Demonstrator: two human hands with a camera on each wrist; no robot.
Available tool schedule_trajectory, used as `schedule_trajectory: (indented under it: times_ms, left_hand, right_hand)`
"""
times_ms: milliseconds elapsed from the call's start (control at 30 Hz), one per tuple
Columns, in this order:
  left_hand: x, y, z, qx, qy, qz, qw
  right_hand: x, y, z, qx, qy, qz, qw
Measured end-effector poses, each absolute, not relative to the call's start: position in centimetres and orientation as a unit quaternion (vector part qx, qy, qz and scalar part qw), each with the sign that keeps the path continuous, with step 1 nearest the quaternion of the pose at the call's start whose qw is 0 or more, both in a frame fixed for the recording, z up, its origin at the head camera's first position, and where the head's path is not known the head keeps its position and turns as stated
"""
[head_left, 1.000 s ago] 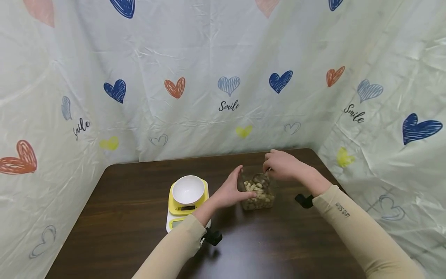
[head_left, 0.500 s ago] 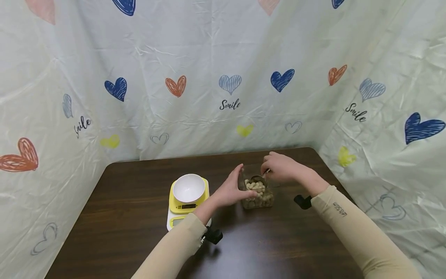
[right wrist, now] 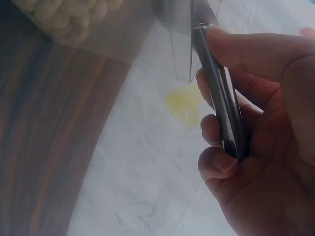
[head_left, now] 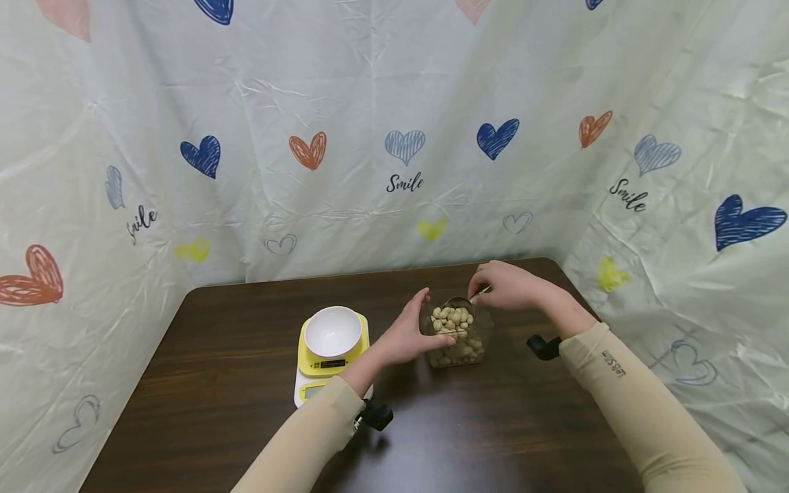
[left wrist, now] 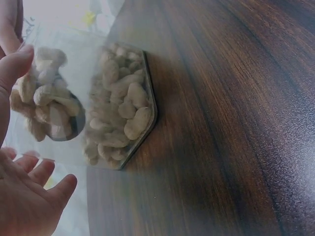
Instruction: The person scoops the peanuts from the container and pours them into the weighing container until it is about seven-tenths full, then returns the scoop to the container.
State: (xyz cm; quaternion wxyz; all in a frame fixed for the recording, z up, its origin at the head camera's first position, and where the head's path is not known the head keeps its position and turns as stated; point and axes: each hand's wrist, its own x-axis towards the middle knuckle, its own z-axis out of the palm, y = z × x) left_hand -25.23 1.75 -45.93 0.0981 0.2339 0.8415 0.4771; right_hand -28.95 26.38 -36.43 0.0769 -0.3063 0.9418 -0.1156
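Observation:
A clear box [head_left: 456,356] of unshelled peanuts [left wrist: 118,93] stands on the table. My left hand [head_left: 407,335] grips its left side, thumb across the front and fingers toward the back. In my right hand [head_left: 508,284] is a metal spoon; its handle [right wrist: 221,93] lies between thumb and curled fingers. The spoon's round bowl is heaped with peanuts and held high inside the box, over the others. In the left wrist view the loaded spoon bowl [left wrist: 78,120] shows through the clear wall, above the layer of peanuts.
Left of the box, a white bowl [head_left: 333,332] sits on a yellow and white kitchen scale [head_left: 302,356], partly behind my left forearm. The dark wooden table [head_left: 234,356] ends at the back against a curtain [head_left: 345,226] printed with hearts.
My right hand has tipped the spoon from down among the peanuts to level and lifted it, now full of peanuts. My left hand has stayed on the box.

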Motion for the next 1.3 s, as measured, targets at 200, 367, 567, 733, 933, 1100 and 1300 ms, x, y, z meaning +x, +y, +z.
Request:
schedule_trajectory:
  times_ms: [200,367,567,733,933,1100,1300]
  left_hand:
    - [-25.2,1.8,-45.9,0.231,0.845,0.473,0.095]
    - [-25.1,1.8,-45.9,0.23,0.842,0.478,0.095]
    - [-25.2,1.8,-46.0,0.226,0.844,0.477,0.092]
    - [-25.4,1.9,-46.1,0.227,0.845,0.476,0.087]
    - [-25.6,1.9,-46.3,0.229,0.843,0.478,0.089]
    - [-25.6,2.0,-46.2,0.229,0.843,0.478,0.093]
    - [-25.5,1.9,-46.1,0.234,0.836,0.487,0.097]
  right_hand:
    - [-29.4,26.7,-36.6,-0.301,0.94,-0.131,0.091]
    - [-29.8,26.8,-36.8,-0.287,0.941,-0.144,0.107]
    - [-30.1,27.1,-36.8,-0.289,0.939,-0.159,0.102]
    - [-30.5,27.5,-36.9,-0.265,0.942,-0.178,0.101]
    - [-30.6,27.7,-36.8,-0.263,0.939,-0.191,0.116]
    - [-30.7,27.8,-36.7,-0.249,0.939,-0.198,0.133]
    - [-31.0,28.2,-36.7,-0.244,0.929,-0.229,0.162]
